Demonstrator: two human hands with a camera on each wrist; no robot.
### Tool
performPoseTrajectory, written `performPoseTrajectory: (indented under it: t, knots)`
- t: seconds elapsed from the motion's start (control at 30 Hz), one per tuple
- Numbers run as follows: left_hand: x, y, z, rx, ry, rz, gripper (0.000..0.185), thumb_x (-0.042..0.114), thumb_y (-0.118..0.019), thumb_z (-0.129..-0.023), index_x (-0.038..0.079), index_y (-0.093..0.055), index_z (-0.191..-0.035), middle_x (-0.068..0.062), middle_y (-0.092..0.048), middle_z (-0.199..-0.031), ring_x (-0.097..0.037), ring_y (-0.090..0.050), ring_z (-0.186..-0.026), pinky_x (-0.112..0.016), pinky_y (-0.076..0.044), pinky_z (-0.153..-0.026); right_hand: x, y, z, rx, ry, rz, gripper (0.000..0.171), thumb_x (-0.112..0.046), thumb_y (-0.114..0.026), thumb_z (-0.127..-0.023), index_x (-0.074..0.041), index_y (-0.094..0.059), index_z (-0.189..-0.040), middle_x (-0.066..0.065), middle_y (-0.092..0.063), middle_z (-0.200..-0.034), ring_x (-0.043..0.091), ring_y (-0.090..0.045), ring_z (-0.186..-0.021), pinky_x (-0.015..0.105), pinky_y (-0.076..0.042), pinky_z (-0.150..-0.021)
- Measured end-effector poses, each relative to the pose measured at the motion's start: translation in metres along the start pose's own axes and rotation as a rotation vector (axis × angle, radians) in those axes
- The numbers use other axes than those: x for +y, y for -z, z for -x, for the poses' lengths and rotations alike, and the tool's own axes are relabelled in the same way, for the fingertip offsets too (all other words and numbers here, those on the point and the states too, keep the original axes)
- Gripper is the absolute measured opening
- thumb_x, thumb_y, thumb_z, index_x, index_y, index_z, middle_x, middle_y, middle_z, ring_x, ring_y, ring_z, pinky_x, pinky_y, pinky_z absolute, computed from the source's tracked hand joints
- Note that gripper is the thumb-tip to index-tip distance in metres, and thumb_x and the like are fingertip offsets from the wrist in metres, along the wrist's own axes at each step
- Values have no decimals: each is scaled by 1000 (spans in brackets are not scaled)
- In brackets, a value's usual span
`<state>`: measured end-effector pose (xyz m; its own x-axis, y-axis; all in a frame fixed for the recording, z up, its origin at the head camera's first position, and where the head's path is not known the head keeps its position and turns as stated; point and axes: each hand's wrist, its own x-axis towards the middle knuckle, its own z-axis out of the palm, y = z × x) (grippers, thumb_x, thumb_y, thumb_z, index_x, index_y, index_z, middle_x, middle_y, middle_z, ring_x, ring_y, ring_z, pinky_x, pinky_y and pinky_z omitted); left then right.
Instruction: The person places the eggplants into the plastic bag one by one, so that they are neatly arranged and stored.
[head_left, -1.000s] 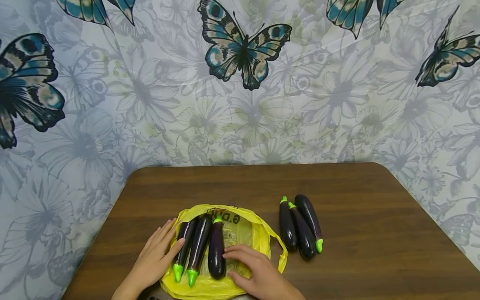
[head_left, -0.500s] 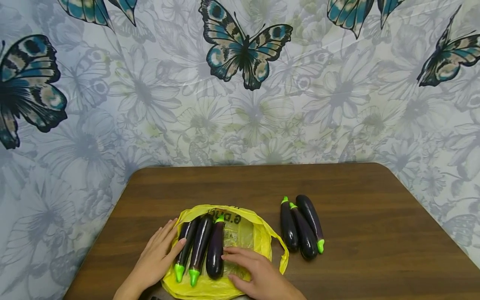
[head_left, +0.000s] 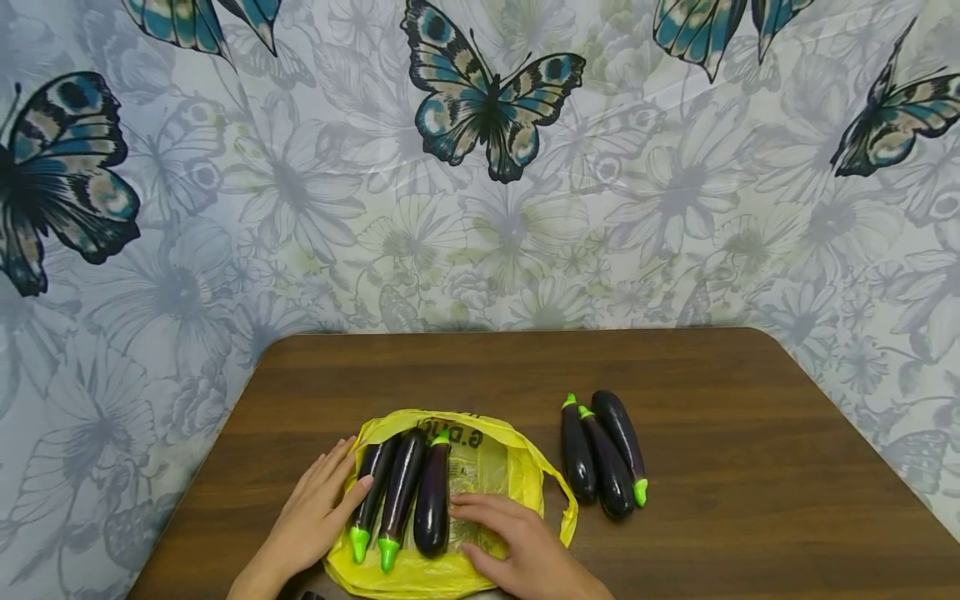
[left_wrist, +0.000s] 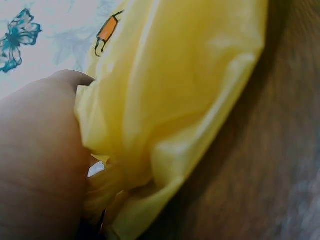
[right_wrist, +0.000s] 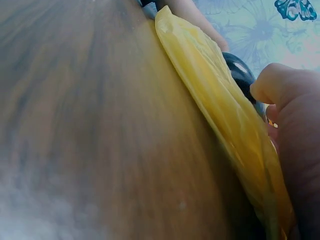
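A yellow plastic bag lies with its mouth spread, showing three eggplants inside: a left one, a middle one and a right one. Two have their green stems towards me; the right one's stem points away. My left hand lies along the bag's left side, fingers straight outside and thumb over the rim by the left eggplant. My right hand reaches over the bag's right part, fingers loosely bent. Its fingertips are close beside the right eggplant. The right wrist view shows my thumb at an eggplant's dark end.
Three more eggplants lie side by side on the brown wooden table, right of the bag. A bag handle loop trails towards them. A small dark object shows at the bottom edge. Butterfly-patterned wall covering stands behind the table.
The right eggplant's lower end has shifted slightly left, closer to the middle one. My right hand's fingertips have drawn back a little to the right from it. My left hand keeps its place.
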<state>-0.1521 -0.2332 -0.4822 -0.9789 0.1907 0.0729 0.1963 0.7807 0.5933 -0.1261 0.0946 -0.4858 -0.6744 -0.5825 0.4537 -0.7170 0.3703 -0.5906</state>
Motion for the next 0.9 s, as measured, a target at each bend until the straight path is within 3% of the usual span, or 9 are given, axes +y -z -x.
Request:
performPoseTrajectory:
  t: [0.3,0.47,0.9]
  knots:
    - [1,-1,-1,12,2,-8,73,55,-45,-107,3,-40,-158,-14,-29,-169,-40,-22,-156,-63,-16,-124,0,3,1,79,52,-16,32,-15,-74,-97,-15,-70,-129,-2,-69,-133,13,-66,-121,30,-57,-99]
    - [0,-1,-1,16,-3,-13,72,55,-45,-107,2,-41,-157,-14,-29,-169,-40,-23,-156,-61,-15,-125,0,5,2,143,125,25,33,-10,-76,-94,-14,-70,-126,1,-71,-128,14,-67,-117,27,-56,-100]
    - [0,-1,-1,-16,16,6,76,58,-44,-107,1,-39,-157,-15,-26,-169,-41,-19,-157,-66,-14,-123,0,7,3,251,184,63,40,-5,-81,-87,-10,-70,-125,4,-73,-123,16,-69,-115,21,-51,-104]
